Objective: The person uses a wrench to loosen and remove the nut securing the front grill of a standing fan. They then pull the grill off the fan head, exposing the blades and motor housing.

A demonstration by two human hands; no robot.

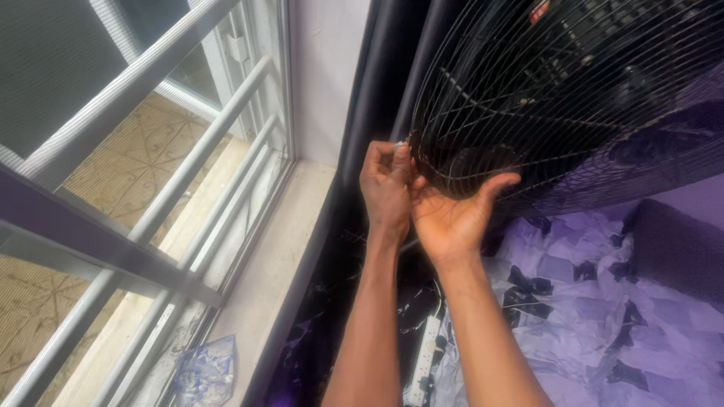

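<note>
A large black fan with a wire grille (pixel 573 90) fills the upper right. My left hand (pixel 386 188) pinches something small at the grille's rim, at its left edge; what it pinches is too small to tell. My right hand (pixel 452 215) cups the rim from below, palm up, thumb lying along the outer wire. The two hands touch each other at the rim.
A window with white horizontal bars (pixel 188 158) is on the left, with a pale sill (pixel 279 256) below it. A dark curtain (pixel 369 83) hangs behind the fan. Purple patterned bedding (pixel 596 301) lies at right. A white power strip (pixel 426 354) and a crumpled clear bag (pixel 205 369) lie low.
</note>
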